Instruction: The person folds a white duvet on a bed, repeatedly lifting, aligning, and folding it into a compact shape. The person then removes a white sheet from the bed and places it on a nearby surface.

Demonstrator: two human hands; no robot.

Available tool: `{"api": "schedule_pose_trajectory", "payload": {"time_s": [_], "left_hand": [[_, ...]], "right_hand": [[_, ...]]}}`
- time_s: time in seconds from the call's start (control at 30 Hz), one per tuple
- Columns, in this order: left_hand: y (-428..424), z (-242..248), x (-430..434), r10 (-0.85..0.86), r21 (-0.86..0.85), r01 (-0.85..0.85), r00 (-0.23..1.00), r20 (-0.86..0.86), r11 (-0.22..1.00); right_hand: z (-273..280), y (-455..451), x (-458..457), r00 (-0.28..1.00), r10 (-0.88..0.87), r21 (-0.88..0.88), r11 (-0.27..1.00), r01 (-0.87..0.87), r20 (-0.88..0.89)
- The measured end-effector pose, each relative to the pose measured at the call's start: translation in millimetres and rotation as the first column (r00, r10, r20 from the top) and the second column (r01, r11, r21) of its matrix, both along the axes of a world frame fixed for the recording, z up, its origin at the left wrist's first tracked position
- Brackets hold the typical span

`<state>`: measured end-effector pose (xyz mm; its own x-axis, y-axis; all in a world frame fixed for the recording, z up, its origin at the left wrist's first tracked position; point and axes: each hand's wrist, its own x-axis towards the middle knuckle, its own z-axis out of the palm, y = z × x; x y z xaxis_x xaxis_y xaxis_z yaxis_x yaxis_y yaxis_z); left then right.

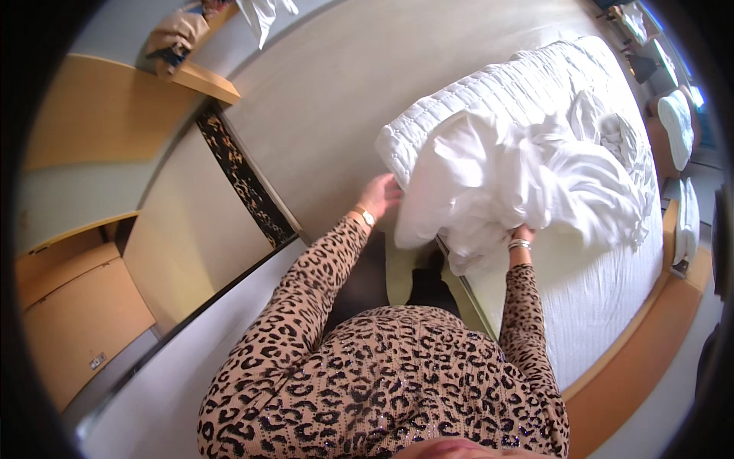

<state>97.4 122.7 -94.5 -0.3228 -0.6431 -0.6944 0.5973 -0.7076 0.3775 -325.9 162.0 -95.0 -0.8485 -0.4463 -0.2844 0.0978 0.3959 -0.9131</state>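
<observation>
My right hand (523, 233), a bracelet at its wrist, grips a fold of a white sheet (487, 166). The sheet lies bunched over the bed and droops past its near side. My left hand (381, 198), with a wristwatch above it, is beside the hanging cloth. Its fingers are apart, slightly blurred, and appear to hold nothing. Under the sheet, a quilted white mattress pad (459, 94) is pushed towards the far end of the bed. The white mattress (602, 310) is bare at the near right.
A wooden headboard (642, 350) runs along the right. Pillows (676, 129) rest on furniture beyond the bed. At left are a wood-panelled desk or cabinet (86, 321) and a dark patterned strip (243, 175). Clothes (178, 37) lie on a ledge, upper left. Pale floor (321, 109) extends beyond the bed.
</observation>
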Motion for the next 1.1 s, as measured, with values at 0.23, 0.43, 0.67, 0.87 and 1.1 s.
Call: {"api": "schedule_pose_trajectory", "payload": {"time_s": [0.23,0.43,0.67,0.87,1.1], "left_hand": [[-6,-80,-56,0.029,0.244,-0.076,0.982,0.189,0.967],[0,-91,-70,0.229,-0.031,-0.244,0.849,0.476,0.969],[34,-83,54,-0.041,0.065,0.011,0.871,0.489,0.998],[27,-23,131,-0.279,0.163,0.229,0.838,0.469,0.960],[0,22,203,-0.328,0.193,0.266,0.720,0.611,0.944]], "right_hand": [[-11,71,-38,0.998,0.067,0.206,0.976,-0.069,0.016],[42,98,-33,0.958,0.112,0.417,0.909,0.008,-0.263],[9,113,-44,0.944,0.304,0.641,0.752,-0.154,-0.130],[-17,70,-11,0.959,0.253,0.808,0.587,-0.048,-0.127],[32,76,31,0.962,0.017,0.904,0.348,0.249,-0.272]]}}
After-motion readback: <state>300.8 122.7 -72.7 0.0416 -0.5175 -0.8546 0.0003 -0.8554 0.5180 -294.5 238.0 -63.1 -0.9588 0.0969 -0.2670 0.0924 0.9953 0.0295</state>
